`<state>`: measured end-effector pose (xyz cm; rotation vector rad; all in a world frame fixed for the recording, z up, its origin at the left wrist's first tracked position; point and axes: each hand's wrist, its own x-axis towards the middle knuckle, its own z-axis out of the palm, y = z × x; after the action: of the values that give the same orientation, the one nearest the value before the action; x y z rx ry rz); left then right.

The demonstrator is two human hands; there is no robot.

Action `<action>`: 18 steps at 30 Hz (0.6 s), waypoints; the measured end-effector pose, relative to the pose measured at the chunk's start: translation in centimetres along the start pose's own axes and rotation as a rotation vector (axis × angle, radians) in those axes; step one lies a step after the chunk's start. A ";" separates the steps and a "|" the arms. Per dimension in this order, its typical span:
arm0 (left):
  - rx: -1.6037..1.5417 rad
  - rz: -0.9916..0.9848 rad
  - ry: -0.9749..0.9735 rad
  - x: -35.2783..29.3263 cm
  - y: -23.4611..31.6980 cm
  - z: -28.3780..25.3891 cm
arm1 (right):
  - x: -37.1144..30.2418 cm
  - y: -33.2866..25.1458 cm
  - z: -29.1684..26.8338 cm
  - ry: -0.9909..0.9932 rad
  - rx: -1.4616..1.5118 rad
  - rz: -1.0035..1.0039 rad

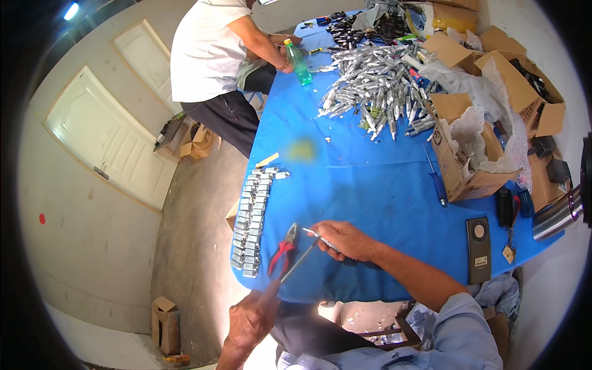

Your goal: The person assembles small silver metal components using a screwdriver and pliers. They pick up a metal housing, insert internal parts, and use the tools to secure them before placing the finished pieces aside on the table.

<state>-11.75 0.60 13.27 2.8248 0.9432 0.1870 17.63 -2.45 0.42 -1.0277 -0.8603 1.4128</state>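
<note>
My right hand (pixel 345 239) rests on the blue table (pixel 370 179) near its front edge and pinches a small silver metal piece (pixel 316 234). My left hand (pixel 251 318), below the table edge, grips a thin grey rod-like tool (pixel 300 259) whose tip reaches up to that piece. Red-handled pliers (pixel 282 250) lie just left of the tool. Left of the pliers, several small silver metal parts (pixel 253 213) lie stacked in rows along the table's left edge.
A big heap of silver parts (pixel 376 89) covers the far table. Open cardboard boxes (pixel 468 148) with plastic bags line the right side. A dark flat device (pixel 478 249), a steel cup (pixel 556 216), a blue screwdriver (pixel 436 182) and a green bottle (pixel 298 61) are there. A person in a white shirt (pixel 206 52) works at the far left corner.
</note>
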 end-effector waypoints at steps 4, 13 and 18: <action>-0.032 0.014 0.023 -0.4 -0.4 0.3 | -0.4 -0.9 0.6 -0.002 0.015 0.008; -0.040 0.014 0.000 -0.3 -0.3 0.4 | -0.1 -0.2 0.0 0.005 0.044 0.105; -0.049 -0.005 -0.012 -0.4 -0.3 0.2 | -0.1 -0.4 -0.1 -0.015 0.029 0.097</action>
<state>-12.22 0.56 12.95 2.7757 0.9300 0.1901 17.83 -2.55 0.76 -1.0505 -0.8075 1.5120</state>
